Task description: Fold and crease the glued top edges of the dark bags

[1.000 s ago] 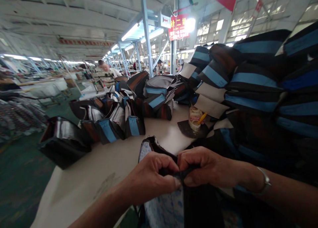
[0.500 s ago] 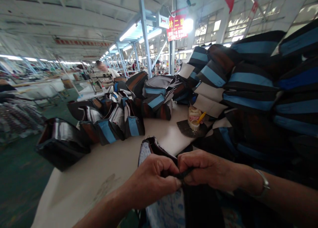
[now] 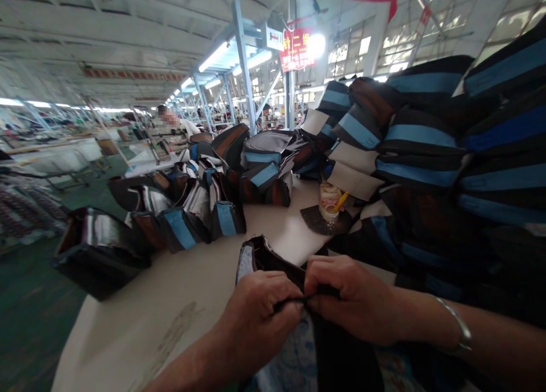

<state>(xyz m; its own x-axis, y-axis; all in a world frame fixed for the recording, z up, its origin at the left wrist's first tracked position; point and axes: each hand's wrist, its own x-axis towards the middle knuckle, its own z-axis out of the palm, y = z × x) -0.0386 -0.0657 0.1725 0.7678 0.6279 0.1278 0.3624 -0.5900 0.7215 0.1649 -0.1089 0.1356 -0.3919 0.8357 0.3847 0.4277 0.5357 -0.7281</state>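
Observation:
A dark bag [image 3: 345, 352] with blue-and-white patterned fabric on one side stands close in front of me, its opening facing up. My left hand [image 3: 268, 306] pinches the dark edge of the bag between thumb and fingers. Right beside it, my right hand [image 3: 347, 298] grips the same edge, the fingertips of both hands almost touching. A silver bangle [image 3: 458, 324] circles my right wrist. The lower part of the bag is in shadow and partly hidden behind my hands.
The pale table [image 3: 205, 278] carries a row of dark bags with blue panels [image 3: 226, 218] and a lone black bag [image 3: 102, 255] at its left edge. A pot with a yellow-handled tool [image 3: 330, 210] stands beyond my hands. Stacked bag pieces [image 3: 420, 133] rise at right. A person [image 3: 173, 119] sits far back.
My hands stay on the bag's edge; the right hand's fingers have curled further and the edge is drawn straighter between them. The view has shifted slightly.

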